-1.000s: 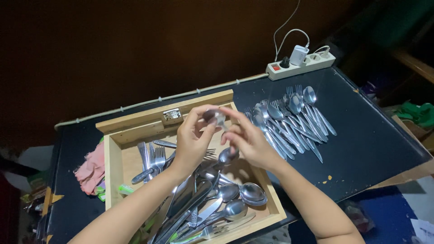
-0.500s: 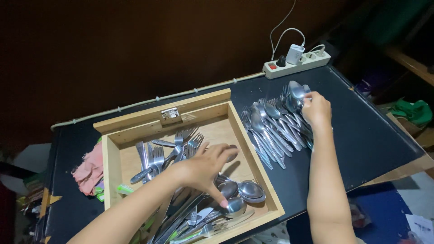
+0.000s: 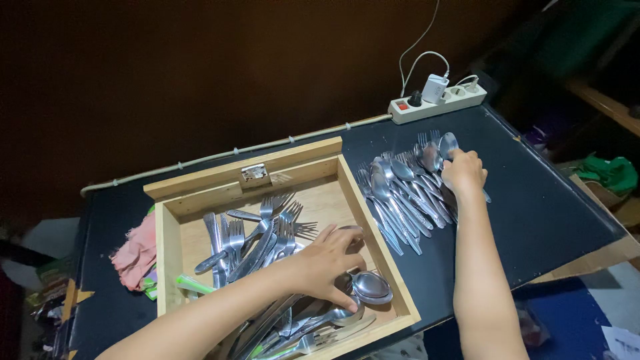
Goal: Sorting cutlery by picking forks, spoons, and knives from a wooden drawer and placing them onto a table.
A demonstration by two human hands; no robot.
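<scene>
Steel spoons already lay sorted on the desk under the right hand, its grip unclear, while the left hand reached open-fingered among cutlery left in the wooden box

1. The wooden box is pale tan with a silver metal latch.
2. The spoons and forks right of the box are shiny silver.
3. The tabletop is black.
4. The cloth left of the box is pink.
5. The power strip is white with a red switch.
</scene>
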